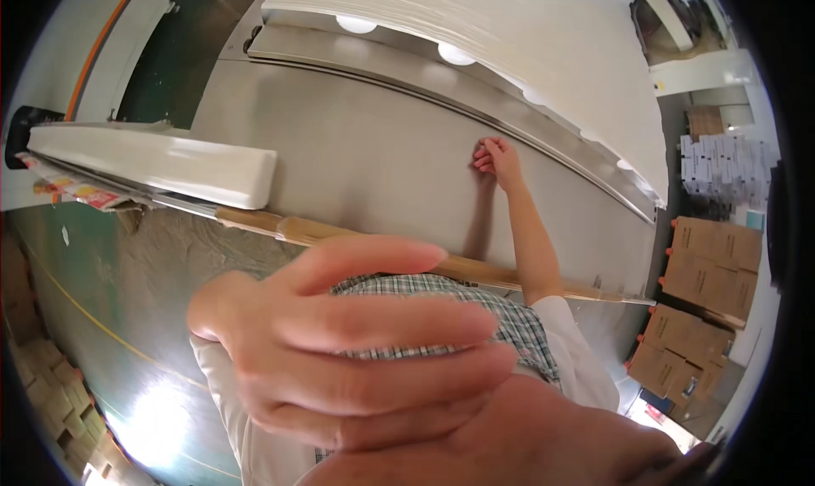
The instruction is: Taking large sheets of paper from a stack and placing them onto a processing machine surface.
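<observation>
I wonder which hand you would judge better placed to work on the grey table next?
Probably the right hand: it is out over the grey table, its arm stretched forward. The left hand is raised close to the camera, in front of the checked cloth, and looks farther from the table.

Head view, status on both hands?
Left hand close to camera, fingers extended, blocking part of checked cloth. Right hand loosely curled over metal tabletop. No held object visible.

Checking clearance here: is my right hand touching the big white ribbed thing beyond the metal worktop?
Apart. The head view shows a bare metal strip between the right hand and the white ribbed thing.
</observation>
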Motion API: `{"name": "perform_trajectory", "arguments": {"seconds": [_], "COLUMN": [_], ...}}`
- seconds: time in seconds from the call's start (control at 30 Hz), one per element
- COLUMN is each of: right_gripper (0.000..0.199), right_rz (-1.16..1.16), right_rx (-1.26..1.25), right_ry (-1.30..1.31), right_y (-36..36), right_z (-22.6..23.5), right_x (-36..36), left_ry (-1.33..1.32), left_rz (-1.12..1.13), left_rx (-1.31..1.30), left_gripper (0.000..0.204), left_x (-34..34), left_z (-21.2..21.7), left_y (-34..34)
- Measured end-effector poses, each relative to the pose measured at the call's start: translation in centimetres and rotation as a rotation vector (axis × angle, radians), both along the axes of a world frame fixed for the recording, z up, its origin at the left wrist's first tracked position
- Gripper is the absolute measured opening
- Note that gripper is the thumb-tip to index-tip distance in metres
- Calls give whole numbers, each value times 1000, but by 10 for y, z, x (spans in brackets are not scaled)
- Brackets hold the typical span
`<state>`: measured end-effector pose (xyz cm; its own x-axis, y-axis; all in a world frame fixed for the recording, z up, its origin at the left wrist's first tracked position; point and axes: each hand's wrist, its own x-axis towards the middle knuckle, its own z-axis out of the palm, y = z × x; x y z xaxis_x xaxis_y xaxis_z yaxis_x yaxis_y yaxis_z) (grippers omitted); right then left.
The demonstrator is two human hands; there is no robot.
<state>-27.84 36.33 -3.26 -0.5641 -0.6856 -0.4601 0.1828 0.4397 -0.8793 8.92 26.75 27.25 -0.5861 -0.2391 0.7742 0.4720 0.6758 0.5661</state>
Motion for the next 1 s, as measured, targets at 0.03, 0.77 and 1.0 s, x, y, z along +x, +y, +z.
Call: {"name": "perform_trajectory", "arguments": {"seconds": [0.03,0.77,1.0], "right_gripper": [23,47,47], "right_rz": [-22,-322,-244], "right_rx": [2,97,82], "right_ry": [-25,-151,-147], "right_y": [1,-20,-31], "right_z": [3,2,3], "right_x": [-4,-33,-31], "left_ry": [-1,-133,-68], "left_rz": [-15,751,161], "left_rx": [7,889,1036], "left_gripper": [5,35,43], "left_x": [0,-137,-102], "left_z": [-1,-311,-334], "left_y": [-9,-459,-506]}}
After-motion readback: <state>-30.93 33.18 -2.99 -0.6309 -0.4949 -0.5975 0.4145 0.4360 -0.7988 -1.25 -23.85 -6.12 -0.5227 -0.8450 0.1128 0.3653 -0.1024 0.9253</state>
